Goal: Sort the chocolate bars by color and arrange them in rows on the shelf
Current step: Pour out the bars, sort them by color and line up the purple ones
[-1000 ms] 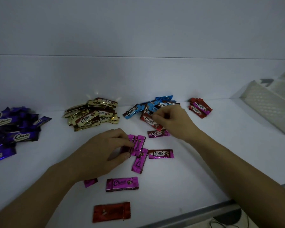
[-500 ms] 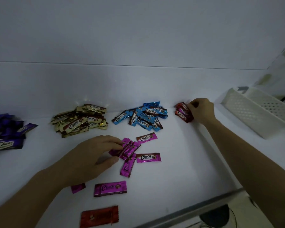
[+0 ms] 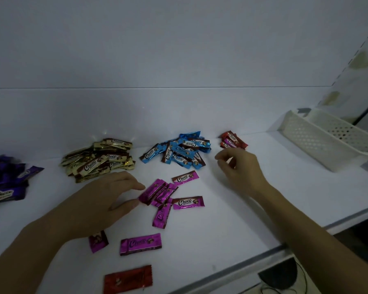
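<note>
- Where the white shelf meets its back wall, we see four heaps sorted by colour: a purple pile at far left, then a gold pile, a blue pile and a small red pile.
- We can read "Choco" in white script on wrappers in all four heaps. The smaller line under it is too fine to make out.
- One wrapper among the red ones looks magenta to us.
- Our left hand pinches the near end of a stack of magenta bars between thumb and forefinger, mid-shelf.
- Four loose magenta bars lie close by. One is behind the stack, and one beside it shows "Choco" plainly. One touches the stack's front, and one lies nearer the front.
- A fifth magenta bar peeks out from under our left wrist.
- Our right hand hovers just in front of the red pile with its fingers loosely curled, holding nothing.
- A single red bar lies at the shelf's front edge, its print too dim to read.
- A white perforated basket stands at the right end.
</note>
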Tool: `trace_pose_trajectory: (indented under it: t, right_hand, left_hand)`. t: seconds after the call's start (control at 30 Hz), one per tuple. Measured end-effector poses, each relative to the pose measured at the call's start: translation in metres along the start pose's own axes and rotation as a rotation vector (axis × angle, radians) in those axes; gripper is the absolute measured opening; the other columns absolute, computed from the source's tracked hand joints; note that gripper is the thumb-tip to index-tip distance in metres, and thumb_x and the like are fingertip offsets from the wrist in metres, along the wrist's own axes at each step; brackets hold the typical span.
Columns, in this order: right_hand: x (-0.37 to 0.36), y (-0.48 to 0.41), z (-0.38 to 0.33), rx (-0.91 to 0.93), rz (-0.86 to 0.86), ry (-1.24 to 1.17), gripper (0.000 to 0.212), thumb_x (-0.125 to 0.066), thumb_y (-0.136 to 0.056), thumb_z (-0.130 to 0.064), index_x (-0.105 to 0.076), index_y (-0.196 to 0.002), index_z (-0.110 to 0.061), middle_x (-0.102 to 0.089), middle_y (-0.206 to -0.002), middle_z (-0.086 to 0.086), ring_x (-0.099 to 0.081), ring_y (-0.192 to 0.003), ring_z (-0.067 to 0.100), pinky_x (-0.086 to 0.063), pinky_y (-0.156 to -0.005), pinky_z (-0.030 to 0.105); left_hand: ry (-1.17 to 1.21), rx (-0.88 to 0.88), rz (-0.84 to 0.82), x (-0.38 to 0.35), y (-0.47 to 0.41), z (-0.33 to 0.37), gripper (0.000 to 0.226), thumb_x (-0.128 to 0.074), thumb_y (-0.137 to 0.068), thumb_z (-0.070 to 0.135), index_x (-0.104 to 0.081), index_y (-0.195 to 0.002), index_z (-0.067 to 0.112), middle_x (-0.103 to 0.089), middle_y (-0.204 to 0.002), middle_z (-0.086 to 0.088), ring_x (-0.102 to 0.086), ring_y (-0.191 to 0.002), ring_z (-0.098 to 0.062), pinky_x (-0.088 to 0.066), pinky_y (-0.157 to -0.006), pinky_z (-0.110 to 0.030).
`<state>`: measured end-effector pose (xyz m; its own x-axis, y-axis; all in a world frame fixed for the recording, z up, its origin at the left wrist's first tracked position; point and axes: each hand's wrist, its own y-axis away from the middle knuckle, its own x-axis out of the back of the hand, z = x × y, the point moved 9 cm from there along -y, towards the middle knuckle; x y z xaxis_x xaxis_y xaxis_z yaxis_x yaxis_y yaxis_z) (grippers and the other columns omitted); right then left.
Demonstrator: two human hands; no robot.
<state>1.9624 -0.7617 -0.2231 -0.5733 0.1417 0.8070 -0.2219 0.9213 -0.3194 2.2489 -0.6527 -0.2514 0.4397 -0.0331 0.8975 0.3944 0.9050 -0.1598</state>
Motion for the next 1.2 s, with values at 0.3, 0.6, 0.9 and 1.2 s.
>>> trace_pose_trajectory:
  t: [0.3,0.6,0.9,1.2]
  right_hand:
    - [0.001,-0.028,0.043,-0.153,0.081,0.184,0.022,-0.061,-0.094,-0.018,-0.069,-0.114,-0.015,-0.063,-0.105,0.008,-0.059,-0.088,0.023,-0.038,-0.076,0.027]
    - [0.002,-0.053,0.091,-0.347,0.090,0.213,0.025,-0.063,-0.091,-0.018,-0.064,-0.116,-0.015,-0.067,-0.103,0.011,-0.061,-0.092,0.030,-0.049,-0.076,0.036]
    - [0.015,-0.009,0.004,-0.070,0.207,0.220,0.009,-0.066,-0.093,-0.017,-0.069,-0.102,-0.016,-0.065,-0.088,-0.005,-0.059,-0.077,0.020,-0.050,-0.071,0.035]
    - [-0.056,0.036,-0.088,0.194,-0.318,0.149,0.029,-0.060,-0.097,-0.017,-0.064,-0.125,-0.022,-0.067,-0.104,-0.006,-0.059,-0.092,0.013,-0.043,-0.076,0.024]
  left_hand:
    - [0.003,-0.016,-0.070,-0.009,0.001,0.002,0.072,-0.015,-0.083,0.083,-0.055,-0.128,0.043,-0.051,-0.117,0.029,-0.044,-0.113,0.011,-0.040,-0.095,-0.015]
    - [0.033,0.007,-0.080,-0.011,0.001,0.005,0.050,-0.034,-0.088,0.063,-0.056,-0.128,0.042,-0.050,-0.116,0.029,-0.046,-0.113,0.007,-0.043,-0.097,-0.021]
    - [0.013,0.058,-0.132,0.000,0.008,-0.002,0.033,-0.054,-0.096,0.045,-0.052,-0.129,0.043,-0.052,-0.116,0.022,-0.049,-0.106,0.006,-0.043,-0.092,-0.019]
    - [-0.060,0.080,-0.475,0.004,0.040,-0.034,0.046,-0.065,-0.074,0.039,-0.051,-0.106,0.069,-0.042,-0.114,0.039,-0.049,-0.109,0.008,-0.049,-0.094,-0.026]
